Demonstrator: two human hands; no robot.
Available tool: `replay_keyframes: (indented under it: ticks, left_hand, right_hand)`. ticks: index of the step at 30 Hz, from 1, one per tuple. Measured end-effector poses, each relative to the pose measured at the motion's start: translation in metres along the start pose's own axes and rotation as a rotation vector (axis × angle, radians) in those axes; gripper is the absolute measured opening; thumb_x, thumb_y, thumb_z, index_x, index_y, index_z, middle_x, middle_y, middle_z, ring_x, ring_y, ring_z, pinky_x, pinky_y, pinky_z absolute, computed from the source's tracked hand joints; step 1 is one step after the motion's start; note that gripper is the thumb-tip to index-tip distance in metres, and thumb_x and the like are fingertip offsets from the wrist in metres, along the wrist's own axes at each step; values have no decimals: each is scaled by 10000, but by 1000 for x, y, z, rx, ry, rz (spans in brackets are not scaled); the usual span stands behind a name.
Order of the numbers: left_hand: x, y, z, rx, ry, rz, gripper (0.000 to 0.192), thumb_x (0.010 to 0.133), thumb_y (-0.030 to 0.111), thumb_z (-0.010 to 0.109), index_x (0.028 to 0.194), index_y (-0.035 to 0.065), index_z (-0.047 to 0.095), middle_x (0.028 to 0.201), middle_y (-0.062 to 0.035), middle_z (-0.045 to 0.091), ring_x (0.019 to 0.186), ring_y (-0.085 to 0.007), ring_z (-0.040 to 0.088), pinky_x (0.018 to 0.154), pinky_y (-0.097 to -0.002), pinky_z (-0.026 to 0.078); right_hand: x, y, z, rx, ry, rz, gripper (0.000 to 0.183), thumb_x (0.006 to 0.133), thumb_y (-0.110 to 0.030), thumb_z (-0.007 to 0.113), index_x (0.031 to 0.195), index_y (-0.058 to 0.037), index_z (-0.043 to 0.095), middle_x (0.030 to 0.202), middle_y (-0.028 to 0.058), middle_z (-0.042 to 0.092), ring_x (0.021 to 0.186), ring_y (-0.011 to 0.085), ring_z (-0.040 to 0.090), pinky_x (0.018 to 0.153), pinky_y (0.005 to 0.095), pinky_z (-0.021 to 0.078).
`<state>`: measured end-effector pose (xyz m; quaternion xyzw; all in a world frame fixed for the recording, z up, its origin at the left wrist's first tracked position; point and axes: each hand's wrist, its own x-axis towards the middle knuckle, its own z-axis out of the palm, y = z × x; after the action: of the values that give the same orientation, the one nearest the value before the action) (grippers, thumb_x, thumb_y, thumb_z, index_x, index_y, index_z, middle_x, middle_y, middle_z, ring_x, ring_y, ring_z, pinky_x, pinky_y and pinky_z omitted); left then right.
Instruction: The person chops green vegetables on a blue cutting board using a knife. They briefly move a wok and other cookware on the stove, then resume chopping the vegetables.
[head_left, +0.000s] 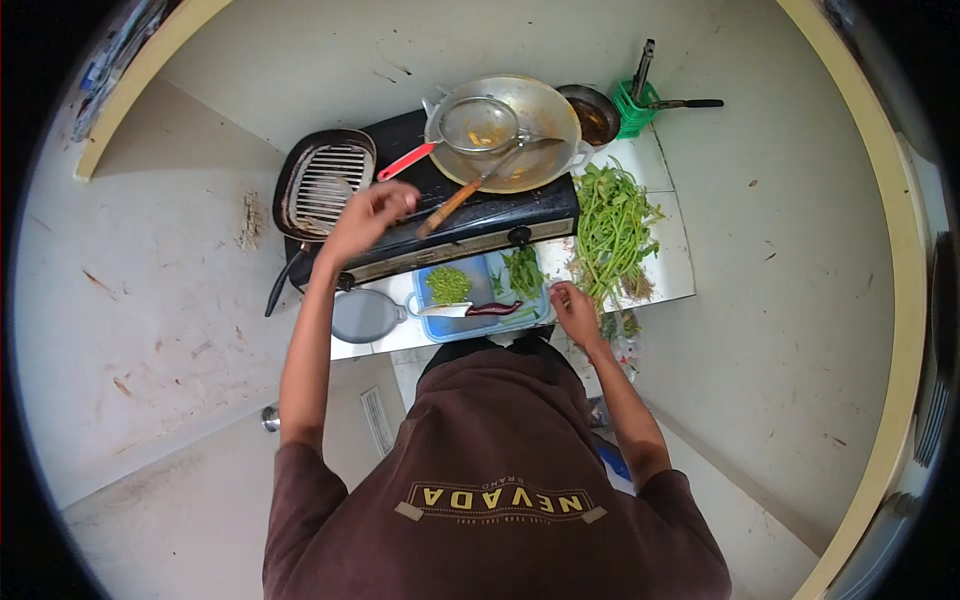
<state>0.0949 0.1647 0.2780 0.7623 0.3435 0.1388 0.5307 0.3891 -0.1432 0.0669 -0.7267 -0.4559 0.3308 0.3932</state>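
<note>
My left hand hangs over the stove between the grill pan and the red strainer handle. Its fingers are loosely bent and apart, with nothing visible in them. At the right edge of a blue cutting board is my right hand, fingers curled; whether it grips anything is not clear. On the board lie a heap of finely chopped greens and a bunch of green leaves. A knife with a dark red handle rests across the board's near part, blade to the left.
A black two-burner stove carries a ridged grill pan and a large wok holding a mesh strainer and a wooden-handled spatula. Rooted leafy greens lie right; a grey round dish stands left. A green basket holds utensils beside a small pan.
</note>
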Motion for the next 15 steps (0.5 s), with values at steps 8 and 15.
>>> replay_keyframes:
  ticks: [8,15]
  left_hand:
    - [123,-82,-59,618,60,225,695,837,434,824,1309,-4,563,1111,-239,710,1027,-404,699,894,-442,553]
    - [171,-113,-49,807,-185,18,684,827,461,840,1178,-49,548,902,-194,733,817,-307,742,751,-409,582]
  right_hand:
    - [66,-84,56,426,15,56,337,1071,-329,572,1151,-12,655,955,71,746,817,113,662,746,270,523]
    - [105,-165,109,649,-27,187,481,1072,-464,527,1252,-26,617,1110,66,745,967,137,690,810,283,528]
